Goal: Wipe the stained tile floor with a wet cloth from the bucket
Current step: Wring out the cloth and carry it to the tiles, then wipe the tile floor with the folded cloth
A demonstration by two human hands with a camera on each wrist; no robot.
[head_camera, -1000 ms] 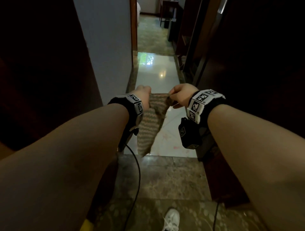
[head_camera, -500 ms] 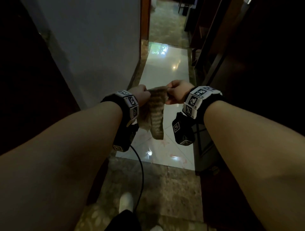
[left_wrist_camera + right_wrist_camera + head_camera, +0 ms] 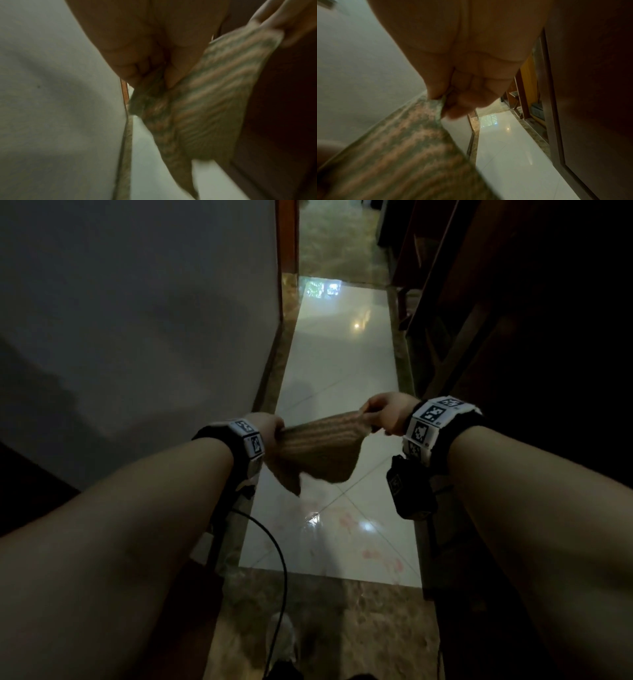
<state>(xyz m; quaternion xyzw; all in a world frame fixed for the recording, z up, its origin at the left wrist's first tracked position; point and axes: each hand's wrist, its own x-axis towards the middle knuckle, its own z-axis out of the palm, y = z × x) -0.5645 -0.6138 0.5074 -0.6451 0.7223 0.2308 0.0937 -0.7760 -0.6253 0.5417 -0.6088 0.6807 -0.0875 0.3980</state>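
A striped brown cloth [image 3: 318, 450] hangs spread between my two hands above the floor. My left hand [image 3: 270, 428] grips its left end, fingers curled round the bunched fabric [image 3: 154, 86]. My right hand [image 3: 383, 412] pinches the right corner [image 3: 443, 100]. Below the cloth lies the glossy white tile floor [image 3: 342, 378], with reddish stains [image 3: 376, 556] smeared on the near tiles. The cloth [image 3: 205, 101] sags in the middle and a corner dangles down. No bucket is in view.
I stand in a narrow corridor. A pale wall [image 3: 154, 320] runs along the left and dark wooden furniture [image 3: 513, 337] along the right. A brown marble strip [image 3: 325, 621] crosses the floor nearest me. A black cable [image 3: 277, 559] trails from my left wrist.
My hands have drawn apart, so the cloth is stretched wider between them instead of hanging in a narrow fold. The view has moved forward along the corridor; the stained tiles are closer.
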